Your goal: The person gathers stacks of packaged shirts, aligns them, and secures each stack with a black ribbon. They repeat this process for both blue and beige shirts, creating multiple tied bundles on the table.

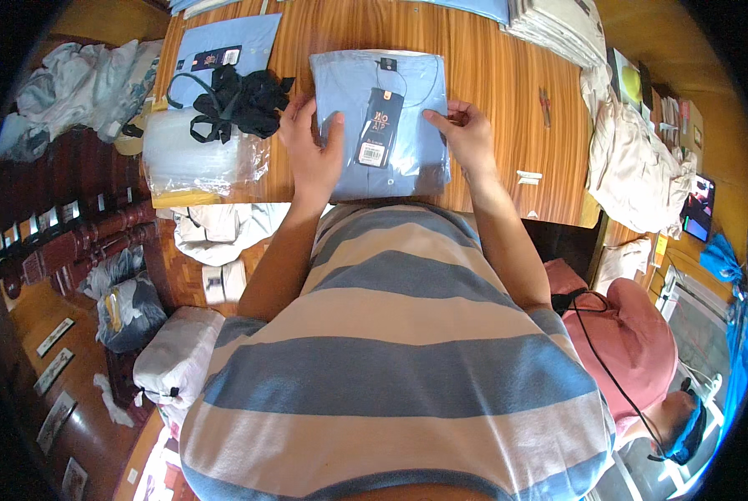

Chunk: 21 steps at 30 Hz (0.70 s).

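bagged light-blue shirt point(411, 146) under navy hangtag point(380, 129), left hand point(314, 149) half-open at its left edge, hold unclear, right hand point(466, 132) loosely pinching its right edge

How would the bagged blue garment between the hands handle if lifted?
The bagged blue garment probably sags if lifted by one edge, being folded cloth. Its glossy clear bag suggests a slippery surface. Flat and broad, it would likely slide rather than tip if pushed.
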Tool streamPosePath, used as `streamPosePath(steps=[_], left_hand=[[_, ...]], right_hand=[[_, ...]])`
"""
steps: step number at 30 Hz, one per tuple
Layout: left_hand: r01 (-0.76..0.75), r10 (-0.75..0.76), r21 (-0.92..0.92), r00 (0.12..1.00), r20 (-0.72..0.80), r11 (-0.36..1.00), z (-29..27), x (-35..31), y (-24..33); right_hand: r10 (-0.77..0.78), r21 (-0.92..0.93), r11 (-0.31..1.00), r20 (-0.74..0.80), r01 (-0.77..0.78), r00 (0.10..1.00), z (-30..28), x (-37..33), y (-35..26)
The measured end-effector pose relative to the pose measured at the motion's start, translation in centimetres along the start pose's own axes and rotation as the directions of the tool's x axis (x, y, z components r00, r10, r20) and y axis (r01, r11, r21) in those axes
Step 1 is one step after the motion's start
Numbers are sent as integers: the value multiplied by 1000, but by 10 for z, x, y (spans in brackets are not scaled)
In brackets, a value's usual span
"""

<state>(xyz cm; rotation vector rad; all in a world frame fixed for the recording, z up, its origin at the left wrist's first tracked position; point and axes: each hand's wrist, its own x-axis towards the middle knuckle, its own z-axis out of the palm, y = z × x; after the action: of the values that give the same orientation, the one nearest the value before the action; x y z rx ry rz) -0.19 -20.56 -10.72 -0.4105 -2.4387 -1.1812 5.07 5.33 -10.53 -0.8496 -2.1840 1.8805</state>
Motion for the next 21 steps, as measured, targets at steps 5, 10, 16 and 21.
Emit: streamPosePath(steps=[5,10,16,21], left_hand=[[511,-381,-670,857,348,538,-7,14,61],[726,-367,-581,687,627,368,44,28,107],[389,-289,-217,878,382,895,40,34,105],[151,-203,317,970,136,936,-1,5,50]], right_hand=[[1,246,969,-47,11,999,-33,-23,-21],[-95,202,970,-180,132,979,-111,-16,-14],[-187,-366,927,-260,82,947,-180,34,105],[-157,-348,936,-269,56,950,-178,37,107]])
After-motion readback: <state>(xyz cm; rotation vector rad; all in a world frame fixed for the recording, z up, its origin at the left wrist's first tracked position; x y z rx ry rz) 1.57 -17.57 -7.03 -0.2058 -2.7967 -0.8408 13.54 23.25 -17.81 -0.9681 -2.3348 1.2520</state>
